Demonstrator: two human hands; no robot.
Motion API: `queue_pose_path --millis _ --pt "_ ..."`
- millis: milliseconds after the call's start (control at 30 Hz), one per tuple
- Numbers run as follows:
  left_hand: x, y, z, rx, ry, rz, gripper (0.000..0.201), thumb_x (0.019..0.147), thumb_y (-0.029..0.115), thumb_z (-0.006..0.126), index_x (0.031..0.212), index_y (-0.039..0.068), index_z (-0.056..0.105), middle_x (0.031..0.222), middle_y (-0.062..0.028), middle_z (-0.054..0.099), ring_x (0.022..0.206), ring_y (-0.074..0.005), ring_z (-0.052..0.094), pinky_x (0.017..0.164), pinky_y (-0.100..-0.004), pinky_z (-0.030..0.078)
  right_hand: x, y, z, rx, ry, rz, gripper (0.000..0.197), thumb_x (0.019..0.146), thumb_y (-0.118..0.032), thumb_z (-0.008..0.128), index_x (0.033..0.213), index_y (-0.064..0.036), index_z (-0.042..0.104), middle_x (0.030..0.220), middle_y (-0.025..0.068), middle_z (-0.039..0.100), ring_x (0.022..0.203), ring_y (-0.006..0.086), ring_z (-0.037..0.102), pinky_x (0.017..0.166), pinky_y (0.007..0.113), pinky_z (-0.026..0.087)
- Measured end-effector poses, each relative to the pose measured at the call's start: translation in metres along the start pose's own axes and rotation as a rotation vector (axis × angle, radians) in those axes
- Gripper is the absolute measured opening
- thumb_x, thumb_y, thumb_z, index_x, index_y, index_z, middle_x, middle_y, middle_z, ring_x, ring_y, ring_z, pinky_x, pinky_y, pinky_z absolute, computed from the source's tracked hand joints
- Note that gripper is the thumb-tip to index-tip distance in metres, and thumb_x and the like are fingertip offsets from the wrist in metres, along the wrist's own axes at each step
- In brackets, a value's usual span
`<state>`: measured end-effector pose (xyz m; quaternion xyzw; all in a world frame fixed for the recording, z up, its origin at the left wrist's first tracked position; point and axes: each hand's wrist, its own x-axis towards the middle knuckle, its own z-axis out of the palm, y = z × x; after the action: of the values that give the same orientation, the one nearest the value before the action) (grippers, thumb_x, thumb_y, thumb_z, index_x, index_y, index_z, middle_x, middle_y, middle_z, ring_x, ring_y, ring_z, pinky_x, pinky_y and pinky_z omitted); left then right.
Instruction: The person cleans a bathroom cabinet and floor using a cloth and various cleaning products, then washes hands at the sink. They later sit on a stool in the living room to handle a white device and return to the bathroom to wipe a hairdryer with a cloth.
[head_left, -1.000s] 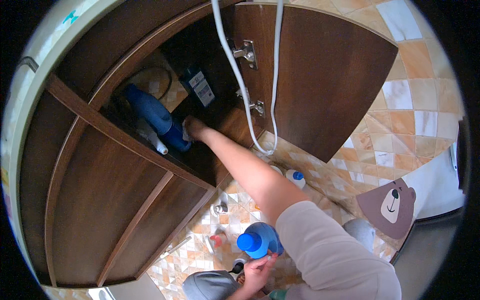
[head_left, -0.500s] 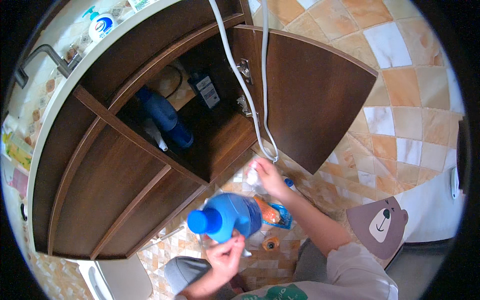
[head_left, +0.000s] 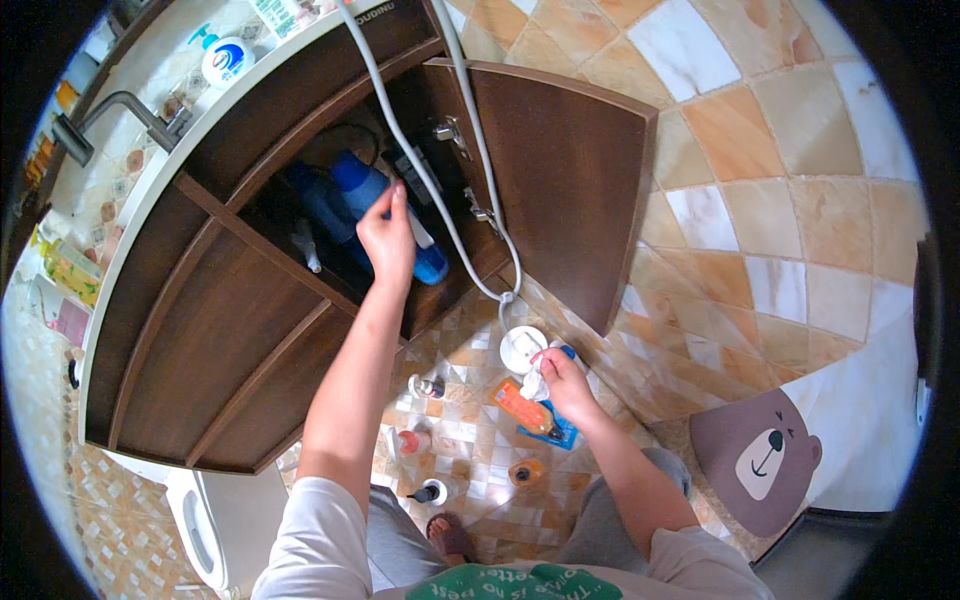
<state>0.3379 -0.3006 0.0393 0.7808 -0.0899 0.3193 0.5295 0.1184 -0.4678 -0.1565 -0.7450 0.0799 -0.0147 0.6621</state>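
Observation:
My left hand point(head_left: 387, 238) reaches into the open brown cabinet point(head_left: 250, 235), closed round the handle of a large blue bottle point(head_left: 431, 264) with a blue cap. That bottle leans beside a second blue bottle point(head_left: 322, 212) on the cabinet's inside left; whether its base rests on the cabinet floor I cannot tell. Low over the tiled floor, my right hand point(head_left: 566, 386) pinches a crumpled white cloth or tissue point(head_left: 535, 386). Below that hand lie an orange package point(head_left: 526, 408) and a blue packet point(head_left: 566, 436). A white round item point(head_left: 522, 348) stands just beyond.
A grey-white hose point(head_left: 392, 110) hangs in a loop before the opening, beside the open door point(head_left: 560, 190). Small bottles point(head_left: 428, 387) stand about the floor near my feet. At left is a white bin point(head_left: 225, 520); a bear-shaped mat point(head_left: 760, 460) is at right.
My left hand has carried the blue bottle from in front of my body up into the cabinet. My right hand, still holding the white cloth, has shifted lower in the picture.

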Motion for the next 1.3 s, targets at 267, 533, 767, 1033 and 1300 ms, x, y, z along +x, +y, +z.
queue_pose_path --millis 267,533,767,1033,1300 --pt "0.076 -0.076 0.027 0.096 0.037 -0.126 0.031 0.091 0.03 0.065 0.106 0.004 0.071 0.089 -0.0141 0.072 0.081 -0.0164 0.065 0.075 -0.0322 0.048 -0.018 -0.026 -0.009 -0.058 -0.029 0.038 0.018 0.099 -0.017 0.046 0.105 -0.0037 0.057 0.095 0.0145 0.063 0.088 0.0257 0.06 0.08 0.035 0.047" --pt "0.116 -0.137 0.034 -0.233 0.049 0.0 0.026 0.09 0.025 0.064 0.104 0.004 0.071 0.095 -0.0141 0.071 0.092 -0.0197 0.065 0.084 -0.0367 0.048 -0.019 -0.016 0.008 -0.041 -0.068 0.055 0.018 0.096 -0.021 0.048 0.102 -0.0061 0.056 0.089 0.0215 0.064 0.085 0.04 0.061 0.072 0.045 0.047" --pt "0.086 -0.108 0.043 0.246 0.003 -0.352 0.03 0.087 0.027 0.067 0.11 0.008 0.067 0.106 -0.0128 0.068 0.095 -0.0237 0.064 0.086 -0.0359 0.048 -0.006 0.0 -0.007 -0.038 -0.075 0.12 0.014 0.097 -0.018 0.05 0.096 -0.0063 0.059 0.081 0.0055 0.061 0.078 0.0144 0.056 0.072 0.033 0.048" --pt "-0.146 -0.026 -0.061 -0.469 -0.175 -0.615 0.033 0.095 0.026 0.061 0.118 0.003 0.063 0.108 0.0013 0.062 0.096 -0.0054 0.051 0.089 -0.024 0.04 -0.013 -0.01 -0.068 -0.156 -0.032 0.04 0.017 0.095 -0.015 0.054 0.107 -0.0041 0.058 0.089 0.0049 0.063 0.075 0.0108 0.059 0.06 0.028 0.051" --pt "-0.227 -0.076 -0.177 -0.031 -0.833 -1.019 0.034 0.093 0.026 0.063 0.119 0.005 0.064 0.077 0.0009 0.061 0.068 -0.0085 0.055 0.064 -0.0223 0.046 -0.029 0.036 -0.046 -0.774 -0.527 -0.022 0.019 0.081 -0.012 0.06 0.098 -0.0064 0.067 0.091 0.0161 0.067 0.088 0.0309 0.064 0.078 0.043 0.05"
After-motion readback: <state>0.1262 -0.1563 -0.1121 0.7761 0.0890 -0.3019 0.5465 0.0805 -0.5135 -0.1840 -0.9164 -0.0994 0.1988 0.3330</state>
